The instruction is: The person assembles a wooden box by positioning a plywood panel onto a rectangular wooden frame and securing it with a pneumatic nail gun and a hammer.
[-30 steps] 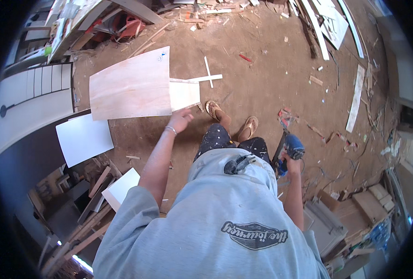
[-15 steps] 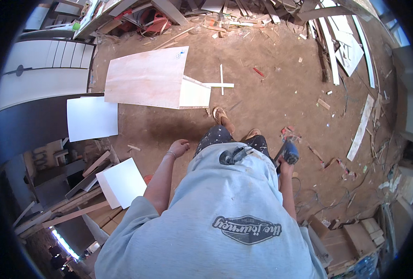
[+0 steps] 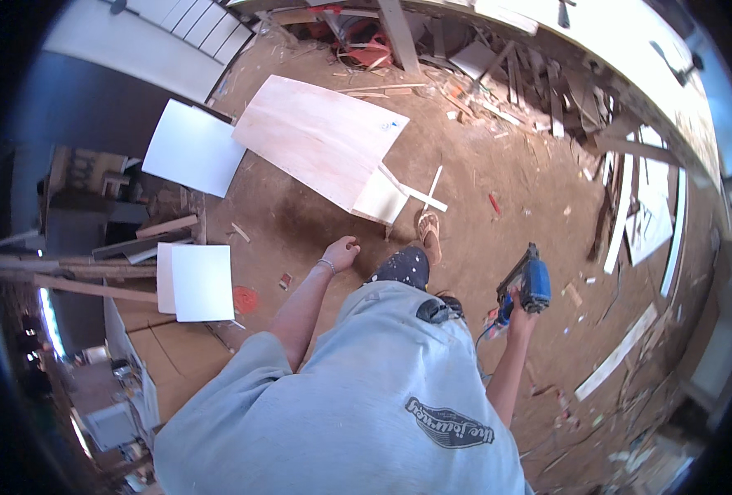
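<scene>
My right hand is wrapped round the grip of a blue and black nail gun, held out to the right of my body above the dirt floor. A thin blue hose hangs below it. My left hand, with a bracelet at the wrist, hangs beside my left leg with loosely curled fingers and nothing visible in it. Closest to that hand is a pale plywood box, whose short white side faces me. Two thin white strips cross at its right corner.
White panels lie at the left, the nearer one above a cardboard box. A long workbench runs along the far right, with wood scraps beneath. White boards lean at the right. A loose strip lies on the floor.
The view has swung to the right, bringing the workbench into sight. My right hand has raised the nail gun away from my side. My left hand stays low and holds nothing visible.
</scene>
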`<state>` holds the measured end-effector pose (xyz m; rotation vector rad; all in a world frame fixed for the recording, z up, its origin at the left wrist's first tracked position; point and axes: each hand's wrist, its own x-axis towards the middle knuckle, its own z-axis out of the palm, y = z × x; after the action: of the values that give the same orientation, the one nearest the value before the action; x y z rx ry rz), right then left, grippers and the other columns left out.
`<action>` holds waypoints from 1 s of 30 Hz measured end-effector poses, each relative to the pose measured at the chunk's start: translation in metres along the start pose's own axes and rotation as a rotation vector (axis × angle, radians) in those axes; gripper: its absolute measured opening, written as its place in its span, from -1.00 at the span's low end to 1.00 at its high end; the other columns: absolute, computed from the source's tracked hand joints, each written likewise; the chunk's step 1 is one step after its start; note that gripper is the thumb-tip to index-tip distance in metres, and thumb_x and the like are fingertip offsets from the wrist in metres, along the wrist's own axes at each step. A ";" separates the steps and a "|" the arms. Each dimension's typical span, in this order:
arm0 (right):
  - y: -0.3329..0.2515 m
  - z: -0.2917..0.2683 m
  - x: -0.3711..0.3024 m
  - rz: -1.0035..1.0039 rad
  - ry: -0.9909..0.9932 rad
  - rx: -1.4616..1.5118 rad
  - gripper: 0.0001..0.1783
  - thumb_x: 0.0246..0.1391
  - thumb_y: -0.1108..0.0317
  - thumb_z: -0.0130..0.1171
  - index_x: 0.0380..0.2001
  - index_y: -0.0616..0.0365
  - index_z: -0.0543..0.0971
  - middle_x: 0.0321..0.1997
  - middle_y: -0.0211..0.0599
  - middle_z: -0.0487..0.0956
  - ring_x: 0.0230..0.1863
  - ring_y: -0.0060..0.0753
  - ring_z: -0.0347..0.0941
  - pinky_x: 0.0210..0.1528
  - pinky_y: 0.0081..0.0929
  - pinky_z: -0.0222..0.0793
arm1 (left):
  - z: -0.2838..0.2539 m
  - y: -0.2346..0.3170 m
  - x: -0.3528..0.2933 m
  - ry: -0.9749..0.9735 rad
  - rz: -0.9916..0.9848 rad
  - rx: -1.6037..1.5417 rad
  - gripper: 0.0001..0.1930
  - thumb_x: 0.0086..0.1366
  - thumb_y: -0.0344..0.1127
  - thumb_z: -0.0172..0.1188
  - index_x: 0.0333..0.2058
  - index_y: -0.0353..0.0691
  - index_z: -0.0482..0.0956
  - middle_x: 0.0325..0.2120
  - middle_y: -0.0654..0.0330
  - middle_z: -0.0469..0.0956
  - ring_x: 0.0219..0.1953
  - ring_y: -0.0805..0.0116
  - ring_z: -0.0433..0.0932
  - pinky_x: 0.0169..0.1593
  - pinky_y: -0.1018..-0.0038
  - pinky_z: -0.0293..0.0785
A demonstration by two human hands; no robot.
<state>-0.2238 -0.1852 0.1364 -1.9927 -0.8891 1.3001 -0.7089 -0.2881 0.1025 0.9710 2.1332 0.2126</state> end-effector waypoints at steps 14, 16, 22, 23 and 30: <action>-0.228 0.052 0.115 -0.320 -0.183 -0.480 -0.26 0.01 0.14 0.43 0.19 0.22 0.38 0.08 -0.21 0.51 0.03 -0.27 0.43 0.12 -0.27 0.33 | -0.007 -0.013 0.187 -0.048 0.078 -0.194 -0.60 0.31 -0.05 -0.04 -0.29 -0.16 0.72 -0.27 -0.05 0.67 -0.15 0.15 0.65 -0.01 0.22 0.52; -0.243 0.054 0.140 -0.257 -0.184 -0.521 -0.25 0.01 0.13 0.43 0.19 0.22 0.37 0.11 -0.20 0.49 0.08 -0.25 0.41 0.14 -0.26 0.31 | -0.024 0.048 0.198 0.025 -0.080 -0.760 -0.69 0.30 -0.28 0.01 -0.08 -0.20 0.64 -0.30 0.08 0.68 -0.27 0.35 0.64 -0.17 0.41 0.58; -0.286 0.120 0.185 -0.395 -0.405 -0.678 -0.36 -0.03 0.09 0.41 0.07 0.23 0.51 -0.01 -0.19 0.57 0.00 -0.27 0.47 0.09 -0.31 0.34 | -0.058 -0.024 0.102 0.315 -0.269 -0.870 -0.68 0.34 -0.30 0.11 0.02 -0.25 0.58 -0.22 0.19 0.68 -0.17 0.40 0.62 -0.04 0.45 0.50; -0.290 0.131 0.191 -0.382 -0.428 -0.683 -0.39 -0.02 0.11 0.40 0.04 0.23 0.53 -0.03 -0.20 0.59 -0.01 -0.27 0.48 0.08 -0.31 0.35 | -0.065 -0.010 0.079 0.324 -0.350 -0.717 -0.70 0.34 -0.28 0.12 -0.03 -0.25 0.60 -0.23 0.21 0.67 -0.19 0.41 0.62 -0.06 0.45 0.50; -0.296 0.213 0.200 -0.449 -0.753 -0.585 -0.63 0.00 0.24 0.31 -0.16 0.24 0.61 -0.33 -0.31 0.63 -0.30 -0.38 0.52 -0.18 -0.35 0.41 | 0.067 -0.117 -0.181 0.088 -0.390 0.232 -0.62 0.27 -0.05 -0.03 -0.32 -0.23 0.64 -0.38 -0.02 0.63 -0.35 0.12 0.61 -0.29 0.20 0.48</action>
<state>-0.4243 0.1754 0.1837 -1.4878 -2.1332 1.6470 -0.6537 -0.5072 0.1106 0.6589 2.4167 -0.1917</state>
